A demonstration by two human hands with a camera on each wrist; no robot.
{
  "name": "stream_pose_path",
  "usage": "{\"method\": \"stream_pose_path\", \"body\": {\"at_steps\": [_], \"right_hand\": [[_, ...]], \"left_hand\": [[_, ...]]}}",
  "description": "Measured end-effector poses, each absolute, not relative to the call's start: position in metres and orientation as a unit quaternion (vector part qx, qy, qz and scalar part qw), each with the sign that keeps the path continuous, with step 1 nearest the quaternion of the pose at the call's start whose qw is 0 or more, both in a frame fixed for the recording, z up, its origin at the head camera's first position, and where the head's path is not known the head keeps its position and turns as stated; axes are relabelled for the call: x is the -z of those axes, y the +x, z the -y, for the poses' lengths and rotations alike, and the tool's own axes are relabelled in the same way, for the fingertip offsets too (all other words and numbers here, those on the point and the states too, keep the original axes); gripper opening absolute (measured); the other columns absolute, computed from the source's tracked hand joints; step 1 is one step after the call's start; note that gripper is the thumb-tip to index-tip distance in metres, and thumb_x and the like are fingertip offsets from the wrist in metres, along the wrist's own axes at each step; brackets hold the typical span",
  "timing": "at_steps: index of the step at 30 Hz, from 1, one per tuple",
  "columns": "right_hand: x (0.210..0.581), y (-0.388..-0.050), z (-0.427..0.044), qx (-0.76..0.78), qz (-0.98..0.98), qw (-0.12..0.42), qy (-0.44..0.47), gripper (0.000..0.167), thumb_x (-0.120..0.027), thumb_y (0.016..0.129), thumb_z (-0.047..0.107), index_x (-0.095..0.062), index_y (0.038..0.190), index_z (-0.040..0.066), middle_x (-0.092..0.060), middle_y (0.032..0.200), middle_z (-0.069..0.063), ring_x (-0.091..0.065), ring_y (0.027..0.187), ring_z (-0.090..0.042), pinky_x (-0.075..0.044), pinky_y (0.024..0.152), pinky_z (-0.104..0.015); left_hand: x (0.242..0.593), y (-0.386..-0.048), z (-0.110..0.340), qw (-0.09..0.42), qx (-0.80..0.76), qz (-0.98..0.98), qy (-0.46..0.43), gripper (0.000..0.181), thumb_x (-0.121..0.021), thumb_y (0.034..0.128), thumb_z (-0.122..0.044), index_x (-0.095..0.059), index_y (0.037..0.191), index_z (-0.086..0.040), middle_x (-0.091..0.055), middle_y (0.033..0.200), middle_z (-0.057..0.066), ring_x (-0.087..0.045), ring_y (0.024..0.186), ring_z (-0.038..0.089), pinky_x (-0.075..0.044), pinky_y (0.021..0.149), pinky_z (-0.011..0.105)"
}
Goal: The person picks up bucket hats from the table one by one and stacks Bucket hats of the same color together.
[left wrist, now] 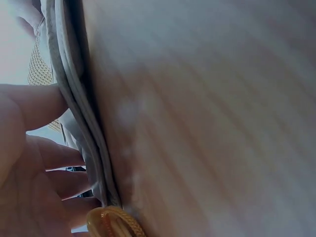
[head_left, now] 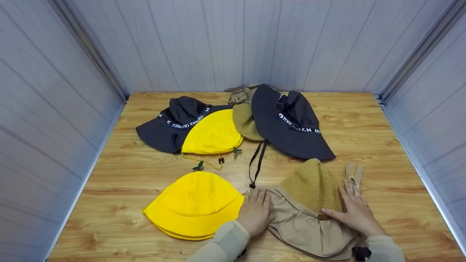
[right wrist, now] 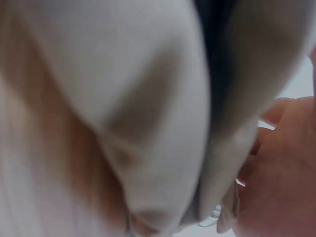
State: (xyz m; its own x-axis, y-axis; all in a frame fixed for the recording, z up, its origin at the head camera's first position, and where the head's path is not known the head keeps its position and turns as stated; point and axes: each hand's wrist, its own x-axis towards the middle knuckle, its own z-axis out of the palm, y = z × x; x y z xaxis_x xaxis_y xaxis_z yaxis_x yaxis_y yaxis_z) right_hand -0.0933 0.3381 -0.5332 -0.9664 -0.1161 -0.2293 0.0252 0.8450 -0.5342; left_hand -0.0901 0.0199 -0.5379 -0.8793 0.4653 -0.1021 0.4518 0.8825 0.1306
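A sun hat with a ribbed mustard crown (head_left: 309,185) and a wide beige brim (head_left: 313,236) lies at the front right in the head view. On the brim's left side rests my left hand (head_left: 255,213), fingers extended, beside a yellow bucket hat (head_left: 196,196). My right hand (head_left: 356,211) lies against the hat's right side with its fingers spread and the thumb over the crown's lower edge. In the left wrist view the left fingers touch the brim edge (left wrist: 81,108). Beige cloth (right wrist: 158,98) fills much of the right wrist view, blurred, beside the right palm (right wrist: 281,173).
Behind lie a dark hat (head_left: 287,123) with white lettering, another dark hat (head_left: 185,112), a second yellow hat (head_left: 214,133) and a partly covered mustard hat (head_left: 247,122). A black cord (head_left: 256,163) hangs toward the front. Pale panel walls (head_left: 233,43) enclose the wooden table (head_left: 109,203).
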Motion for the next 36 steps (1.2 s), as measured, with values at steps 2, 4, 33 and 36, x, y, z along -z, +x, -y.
{"method": "stream_pose_path", "body": {"at_steps": [2,4,33,36], "right_hand": [[0.534,-0.093,-0.338,0.278,-0.951,0.13,-0.024,0.115,-0.075,0.081,0.054,-0.013,0.153,-0.012,0.003,0.16,-0.035,0.01,0.145,-0.056,0.001,0.109,-0.077],[0.534,-0.094,-0.338,0.276,-0.952,0.127,-0.027,0.116,-0.075,0.081,0.053,-0.012,0.153,-0.012,0.003,0.16,-0.035,0.009,0.144,-0.057,0.001,0.11,-0.077],[0.543,-0.095,-0.336,0.284,-0.947,0.152,-0.017,0.117,-0.075,0.081,0.052,-0.01,0.151,-0.015,0.01,0.159,-0.035,0.025,0.144,-0.051,0.015,0.11,-0.073],[0.545,-0.096,-0.337,0.287,-0.946,0.147,-0.019,0.118,-0.075,0.081,0.052,-0.009,0.151,-0.015,0.01,0.159,-0.036,0.025,0.144,-0.051,0.016,0.11,-0.072]], "left_hand": [[0.538,-0.09,-0.02,0.062,-0.051,-0.968,0.237,0.065,-0.059,0.0965,-0.043,-0.047,0.146,-0.004,-0.046,0.152,0.014,-0.04,0.143,0.032,-0.035,0.115,0.052],[0.538,-0.089,-0.02,0.059,-0.052,-0.968,0.237,0.064,-0.059,0.0966,-0.043,-0.047,0.146,-0.004,-0.046,0.152,0.013,-0.04,0.143,0.032,-0.035,0.115,0.051],[0.506,-0.13,0.009,0.271,-0.423,-0.848,0.169,0.064,-0.054,0.1027,-0.032,-0.032,0.152,0.001,-0.041,0.153,0.02,-0.04,0.142,0.034,-0.032,0.119,0.047],[0.503,-0.141,0.02,0.286,-0.513,-0.8,0.121,0.063,-0.053,0.1032,-0.029,-0.029,0.153,0.001,-0.04,0.154,0.021,-0.042,0.14,0.036,-0.04,0.113,0.049]]}}
